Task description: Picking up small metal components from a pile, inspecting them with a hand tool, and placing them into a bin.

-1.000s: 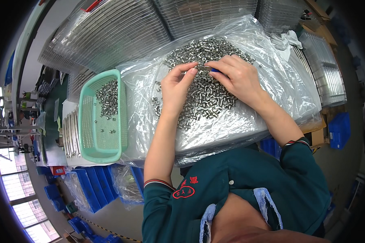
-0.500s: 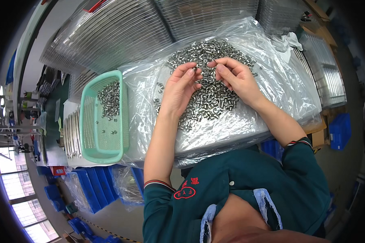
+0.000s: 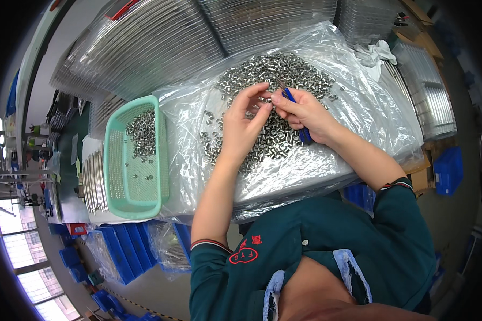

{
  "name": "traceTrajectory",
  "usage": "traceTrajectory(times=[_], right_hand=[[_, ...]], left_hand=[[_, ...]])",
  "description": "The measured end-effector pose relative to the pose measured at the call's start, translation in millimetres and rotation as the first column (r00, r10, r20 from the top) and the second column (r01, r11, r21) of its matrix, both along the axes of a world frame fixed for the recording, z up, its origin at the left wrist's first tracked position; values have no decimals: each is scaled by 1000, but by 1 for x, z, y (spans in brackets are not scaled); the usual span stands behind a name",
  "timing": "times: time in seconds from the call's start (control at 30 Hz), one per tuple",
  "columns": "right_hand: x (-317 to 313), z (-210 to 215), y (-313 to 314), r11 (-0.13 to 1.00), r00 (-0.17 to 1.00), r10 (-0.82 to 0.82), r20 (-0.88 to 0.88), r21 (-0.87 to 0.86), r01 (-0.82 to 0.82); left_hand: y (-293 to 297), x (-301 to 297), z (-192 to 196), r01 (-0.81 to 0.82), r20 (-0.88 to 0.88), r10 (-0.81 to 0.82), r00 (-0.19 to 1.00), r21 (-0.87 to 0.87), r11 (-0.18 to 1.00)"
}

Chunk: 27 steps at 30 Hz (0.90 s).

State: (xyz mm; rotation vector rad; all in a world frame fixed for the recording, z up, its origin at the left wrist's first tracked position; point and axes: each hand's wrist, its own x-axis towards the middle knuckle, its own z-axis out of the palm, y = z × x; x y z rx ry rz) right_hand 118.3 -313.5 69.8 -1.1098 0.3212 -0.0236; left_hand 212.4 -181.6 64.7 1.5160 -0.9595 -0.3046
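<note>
Under a heap of metal parts [image 3: 277,140] spreads plastic sheeting [image 3: 372,120]; left of the heap sits a green basket [image 3: 138,193]. Over the heap, the left hand [image 3: 243,119] curves its fingers, any hold unclear; the right hand [image 3: 311,116] grasps a blue-handled tool [image 3: 304,135].

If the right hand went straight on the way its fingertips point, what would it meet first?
Likely the left hand, just beyond the right hand; depth is unclear, so they may be touching.
</note>
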Motion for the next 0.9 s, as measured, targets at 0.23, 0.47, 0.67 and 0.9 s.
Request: traceTrajectory(times=[0.23,0.47,0.67,0.9], right_hand=[[1,-2,-6,954,997,67,-24,296,-57],[2,-6,-8,940,993,117,10,322,-114],[2,-6,-8,940,996,81,-23,334,-69],[3,1,-7,926,997,76,-24,373,-62]], left_hand=[[-4,-3,0,-119,-243,66,968,-210,970],[1,6,-2,-144,-353,67,933,-197,970],[-4,1,-4,-20,49,20,999,16,1000],[18,30,15,-302,-562,34,826,-390,870]])
